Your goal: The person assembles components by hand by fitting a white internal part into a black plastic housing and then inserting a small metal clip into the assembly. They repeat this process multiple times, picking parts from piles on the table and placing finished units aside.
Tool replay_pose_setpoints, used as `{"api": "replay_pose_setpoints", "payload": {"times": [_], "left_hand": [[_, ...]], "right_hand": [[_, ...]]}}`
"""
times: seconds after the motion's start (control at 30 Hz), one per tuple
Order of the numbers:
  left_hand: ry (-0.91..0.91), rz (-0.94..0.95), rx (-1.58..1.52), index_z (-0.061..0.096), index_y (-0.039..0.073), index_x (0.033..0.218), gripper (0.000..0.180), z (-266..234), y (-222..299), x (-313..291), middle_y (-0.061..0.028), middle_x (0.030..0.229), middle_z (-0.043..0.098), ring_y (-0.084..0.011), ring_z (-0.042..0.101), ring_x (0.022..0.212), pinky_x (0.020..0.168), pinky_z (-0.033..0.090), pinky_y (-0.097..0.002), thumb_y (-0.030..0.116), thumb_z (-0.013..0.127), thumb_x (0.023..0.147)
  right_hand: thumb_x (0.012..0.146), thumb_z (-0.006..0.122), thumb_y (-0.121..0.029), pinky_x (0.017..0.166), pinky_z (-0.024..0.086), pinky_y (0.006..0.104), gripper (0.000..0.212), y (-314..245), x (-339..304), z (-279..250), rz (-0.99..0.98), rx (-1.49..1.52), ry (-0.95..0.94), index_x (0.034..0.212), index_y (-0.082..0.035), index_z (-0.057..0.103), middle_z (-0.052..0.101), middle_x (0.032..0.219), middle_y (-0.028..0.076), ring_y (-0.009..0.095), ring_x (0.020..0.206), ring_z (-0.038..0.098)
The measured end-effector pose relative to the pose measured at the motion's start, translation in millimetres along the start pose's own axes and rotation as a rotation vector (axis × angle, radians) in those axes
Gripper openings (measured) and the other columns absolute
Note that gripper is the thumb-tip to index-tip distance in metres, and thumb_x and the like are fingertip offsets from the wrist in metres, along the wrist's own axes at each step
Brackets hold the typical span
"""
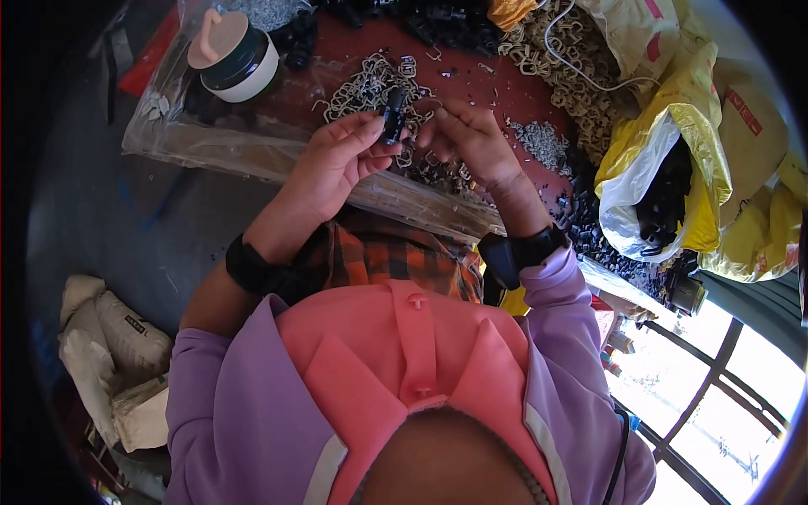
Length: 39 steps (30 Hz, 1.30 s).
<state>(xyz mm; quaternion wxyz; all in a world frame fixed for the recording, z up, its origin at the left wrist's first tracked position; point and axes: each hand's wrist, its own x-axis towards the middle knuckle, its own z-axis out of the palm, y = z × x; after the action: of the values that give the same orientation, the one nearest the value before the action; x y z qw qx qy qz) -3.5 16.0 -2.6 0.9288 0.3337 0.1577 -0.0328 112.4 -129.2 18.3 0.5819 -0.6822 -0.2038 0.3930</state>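
Note:
Above the near edge of the work table, my left hand [349, 150] pinches a small black block-like part [393, 116] between thumb and fingers, holding it upright. Just to its right, my right hand [473, 141] has its thumb and fingertips drawn together; anything between them is too small to make out. The two hands are close but apart. Behind the black part lies a loose heap of bent, hook-shaped metal pieces [366, 84], spreading under both hands.
A lidded dark-and-white mug [241, 71] stands at the left. Brass-coloured metal pieces [551, 59], small silvery bits [543, 145] and scattered black parts [589, 219] lie on the right. Beyond them sits a yellow plastic bag [711, 156] holding black parts. A white cord [581, 80] crosses the back.

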Motion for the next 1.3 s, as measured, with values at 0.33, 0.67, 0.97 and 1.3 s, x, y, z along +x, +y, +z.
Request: {"api": "replay_pose_setpoints", "payload": {"times": [0.33, 0.67, 0.97, 1.3], "left_hand": [[-0.011, 0.048, -0.022, 0.051, 0.007, 0.094, 0.018, 5, -4, 10, -0.0061, 0.092, 0.057, -0.0115, 0.052, 0.084, 0.074, 0.040, -0.0238, 0.019, 0.049, 0.081], [-0.115, -0.039, 0.015, 0.052, 0.007, 0.095, 0.018, 2, -6, 16, -0.0056, 0.092, 0.056, -0.0100, 0.052, 0.081, 0.075, 0.040, -0.0237, 0.018, 0.049, 0.081], [-0.095, -0.073, -0.010, 0.053, 0.007, 0.095, 0.018, 0, -9, 16, -0.0047, 0.090, 0.057, -0.0107, 0.052, 0.082, 0.076, 0.041, -0.0244, 0.017, 0.048, 0.081], [-0.254, -0.140, 0.005, 0.050, 0.004, 0.100, 0.020, -2, -6, 19, -0.0086, 0.095, 0.054, -0.0168, 0.051, 0.091, 0.082, 0.040, -0.0301, 0.015, 0.044, 0.083]], "right_hand": [[0.086, 0.036, -0.022, 0.040, 0.029, 0.0172, 0.029, 11, -13, -5, 0.150, 0.164, -0.058, 0.088, 0.001, 0.054, 0.047, 0.052, 0.001, 0.004, 0.044, 0.038], [0.085, 0.041, -0.023, 0.044, 0.033, 0.0171, 0.029, 13, -17, -1, 0.142, -0.087, -0.031, 0.082, 0.000, 0.058, 0.050, 0.055, 0.001, 0.004, 0.048, 0.043], [0.084, 0.043, -0.015, 0.050, 0.035, 0.0177, 0.022, 17, -24, -5, -0.122, -0.224, -0.085, 0.098, -0.002, 0.053, 0.049, 0.061, -0.001, 0.004, 0.055, 0.042], [0.082, 0.045, -0.015, 0.049, 0.033, 0.0164, 0.038, 5, -22, -4, 0.066, 0.020, -0.296, 0.116, -0.005, 0.031, 0.046, 0.064, -0.002, 0.005, 0.056, 0.043]]}}
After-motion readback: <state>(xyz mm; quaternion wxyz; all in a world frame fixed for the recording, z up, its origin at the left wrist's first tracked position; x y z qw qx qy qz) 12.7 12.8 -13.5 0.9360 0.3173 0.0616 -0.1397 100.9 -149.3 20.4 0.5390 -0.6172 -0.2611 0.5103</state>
